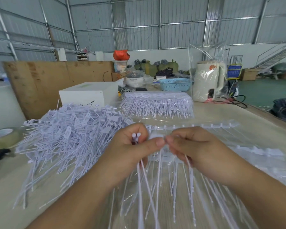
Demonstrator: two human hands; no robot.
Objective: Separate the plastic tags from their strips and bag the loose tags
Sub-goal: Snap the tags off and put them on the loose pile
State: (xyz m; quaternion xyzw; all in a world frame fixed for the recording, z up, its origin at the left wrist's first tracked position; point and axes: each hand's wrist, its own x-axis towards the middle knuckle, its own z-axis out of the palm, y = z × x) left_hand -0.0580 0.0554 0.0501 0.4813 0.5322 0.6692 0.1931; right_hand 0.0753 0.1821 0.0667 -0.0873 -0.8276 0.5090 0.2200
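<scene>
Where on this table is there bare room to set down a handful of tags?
Bare table shows near left, between the tape roll and the loose tag pile. Crowded: centre, under both hands, and right, covered by strips.

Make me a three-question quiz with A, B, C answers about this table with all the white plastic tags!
1. Where is the big pile of loose white plastic tags?
A. Left of the hands
B. Inside the basket
C. On the floor

2. What colour is the slotted plastic basket at the back?
A. Red
B. Light blue
C. Black

3. What is the left hand doing?
A. Lying flat on the table
B. Gripping a few white tags
C. Holding the tape roll

Answers: 1 A, the pile lies on the table left of both hands. 2 B, its walls are light blue. 3 B, tag heads poke out of its curled fingers.
</scene>
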